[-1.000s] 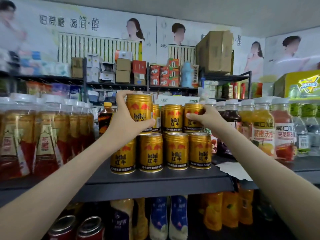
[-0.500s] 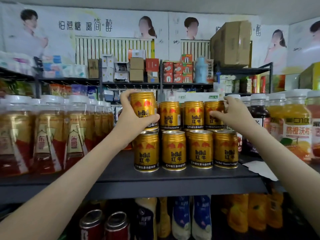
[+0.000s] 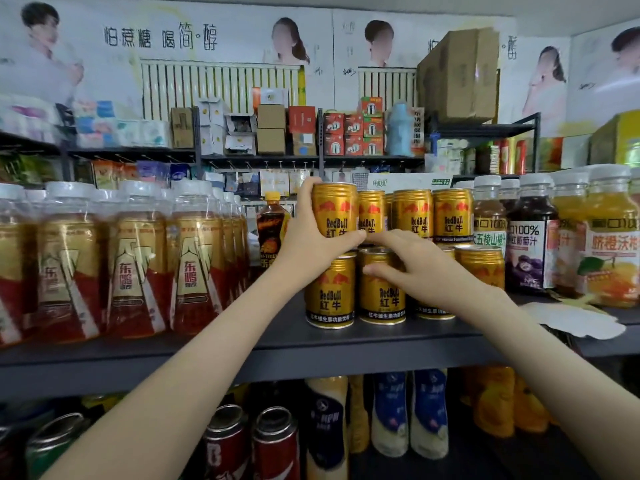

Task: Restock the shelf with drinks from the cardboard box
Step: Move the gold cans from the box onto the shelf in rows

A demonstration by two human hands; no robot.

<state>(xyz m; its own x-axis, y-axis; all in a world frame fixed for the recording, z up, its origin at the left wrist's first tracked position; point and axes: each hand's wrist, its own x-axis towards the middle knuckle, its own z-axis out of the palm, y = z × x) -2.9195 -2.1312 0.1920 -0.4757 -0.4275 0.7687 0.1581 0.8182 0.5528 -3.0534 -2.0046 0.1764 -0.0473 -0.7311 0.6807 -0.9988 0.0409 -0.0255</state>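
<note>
On the grey shelf (image 3: 242, 344), at the left end of the upper row of gold cans, the left hand (image 3: 311, 244) was wrapped around a gold Red Bull can (image 3: 335, 211). The thumb lay across the lower front of this can and the fingers went behind it, so they were mostly hidden. The can stood upright, on top of a lower can (image 3: 330, 289) or just above it; the hand covered the joint, so I could not tell if it was fully set down.

The right hand (image 3: 415, 265) was in front of the cans, its fingers spread and bent. Its index finger reached to the bottom of the held can and seemed to touch the left thumb, and its thumb rested on the second lower can (image 3: 382, 289). It did not close around anything; whether it pressed on the cans or only touched them was not clear. This hand hid most of the third lower can, and only the bottom edge of it showed.

Left of the cans stood a row of red-and-gold bottles (image 3: 135, 261), the nearest ones cut off by the picture edge. Right of the cans were juice bottles (image 3: 531, 244). A white torn card (image 3: 575, 320) lay on the shelf, partly behind the right forearm. The cardboard box of drinks was not visible.
</note>
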